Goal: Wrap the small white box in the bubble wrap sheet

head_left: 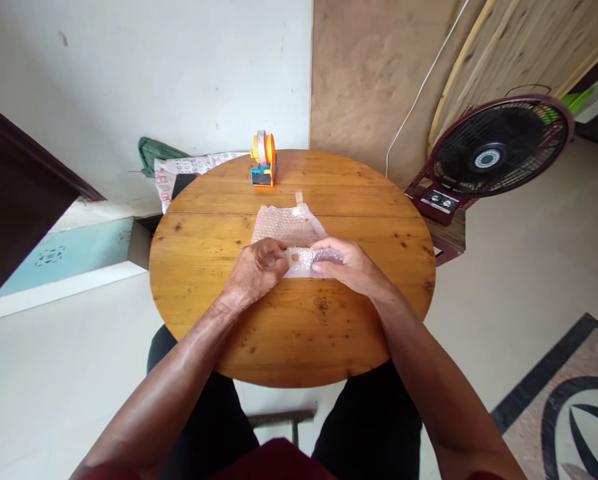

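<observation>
Honey-brown knotty wooden table (299, 333); clear, pinkish bubble wrap (287, 227); orange-and-blue tape dispenser (264, 160); maroon fan (499, 150) with black grille; white wall (153, 67); grey floor inlay (569, 407) with dark leaf pattern; green bag (151, 152).

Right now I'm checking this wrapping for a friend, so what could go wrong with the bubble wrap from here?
Both hands, left hand and right hand, pinch the rolled near edge of the bubble wrap; the far part lies loose, so the roll may spring open if either lets go. The tape dispenser stands at the table's far edge, so fetching it probably means freeing a hand. The short tape strip at the sheet's far edge could stick to the wood.
</observation>
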### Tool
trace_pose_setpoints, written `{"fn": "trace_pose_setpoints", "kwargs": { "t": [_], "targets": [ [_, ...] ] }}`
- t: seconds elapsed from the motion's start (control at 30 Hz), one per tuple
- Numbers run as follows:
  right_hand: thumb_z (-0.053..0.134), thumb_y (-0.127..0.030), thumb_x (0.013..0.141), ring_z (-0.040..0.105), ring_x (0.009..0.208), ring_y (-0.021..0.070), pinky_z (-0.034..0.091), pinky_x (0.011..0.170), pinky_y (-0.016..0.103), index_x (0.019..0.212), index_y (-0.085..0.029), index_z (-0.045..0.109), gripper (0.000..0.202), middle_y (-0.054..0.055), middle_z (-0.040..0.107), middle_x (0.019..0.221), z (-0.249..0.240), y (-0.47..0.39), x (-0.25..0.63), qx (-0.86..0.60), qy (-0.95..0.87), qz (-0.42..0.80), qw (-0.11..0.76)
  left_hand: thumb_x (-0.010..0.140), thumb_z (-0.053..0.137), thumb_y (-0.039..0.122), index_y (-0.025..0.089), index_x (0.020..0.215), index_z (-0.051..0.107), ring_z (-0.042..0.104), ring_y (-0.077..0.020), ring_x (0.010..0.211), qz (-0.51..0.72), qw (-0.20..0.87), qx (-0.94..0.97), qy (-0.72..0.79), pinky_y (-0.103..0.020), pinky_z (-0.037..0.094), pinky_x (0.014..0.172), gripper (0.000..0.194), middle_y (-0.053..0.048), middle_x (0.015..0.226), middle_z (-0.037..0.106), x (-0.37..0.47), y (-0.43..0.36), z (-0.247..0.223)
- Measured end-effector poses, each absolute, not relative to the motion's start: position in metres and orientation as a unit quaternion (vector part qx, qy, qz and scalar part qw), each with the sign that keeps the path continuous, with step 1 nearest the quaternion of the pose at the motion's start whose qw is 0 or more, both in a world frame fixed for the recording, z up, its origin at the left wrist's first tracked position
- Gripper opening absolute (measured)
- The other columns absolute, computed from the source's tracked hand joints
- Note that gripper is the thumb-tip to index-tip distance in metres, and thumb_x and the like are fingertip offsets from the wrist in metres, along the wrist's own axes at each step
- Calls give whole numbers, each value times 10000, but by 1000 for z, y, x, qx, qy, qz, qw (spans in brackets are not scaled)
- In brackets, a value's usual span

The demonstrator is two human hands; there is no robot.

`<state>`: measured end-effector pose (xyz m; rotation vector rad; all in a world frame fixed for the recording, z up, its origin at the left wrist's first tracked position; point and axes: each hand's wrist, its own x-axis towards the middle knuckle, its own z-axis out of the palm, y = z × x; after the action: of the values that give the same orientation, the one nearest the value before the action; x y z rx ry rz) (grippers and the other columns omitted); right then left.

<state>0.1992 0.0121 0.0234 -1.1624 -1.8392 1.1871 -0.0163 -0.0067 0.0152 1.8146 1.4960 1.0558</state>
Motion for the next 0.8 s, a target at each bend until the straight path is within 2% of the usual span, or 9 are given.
{"fn": "trace_pose_setpoints", "kwargs": {
  "t": [0.07,0.17,0.37,0.6,0.8],
  "targets": [
    [664,-324,781,678,894,195,528,809,340,875,-202,703,159,40,723,1023,19,14,194,-435,-690,460,350,757,646,308,179,628,568,611,-155,722,414,292,669,544,-261,467,650,198,-52,884,707,-16,-6,10],
    [655,-344,788,674,885,183,524,788,322,777,-191,680,156,54,713,1084,17,16,190,-427,-674,469,378,769,678,386,174,649,563,613,-149,749,442,323,658,518,-254,473,663,269,-60,920,705,-17,-2,2],
    [649,-351,795,660,840,172,512,759,306,786,-194,670,158,42,723,953,15,16,185,-425,-681,442,399,787,671,374,169,651,554,597,-130,732,459,344,646,503,-244,461,655,271,-51,907,702,-17,-1,-2],
    [614,-361,810,657,832,184,513,756,327,763,-214,646,158,28,720,948,7,17,180,-455,-686,391,412,813,627,316,168,671,577,603,-134,738,469,332,644,505,-244,459,674,211,-50,879,702,-17,-2,-1],
    [618,-358,783,646,767,183,511,703,319,756,-215,641,148,28,723,873,12,17,179,-493,-673,380,399,816,600,304,163,692,600,574,-120,666,455,317,641,531,-230,437,626,188,-36,804,691,-16,-2,-3]
  ]
}}
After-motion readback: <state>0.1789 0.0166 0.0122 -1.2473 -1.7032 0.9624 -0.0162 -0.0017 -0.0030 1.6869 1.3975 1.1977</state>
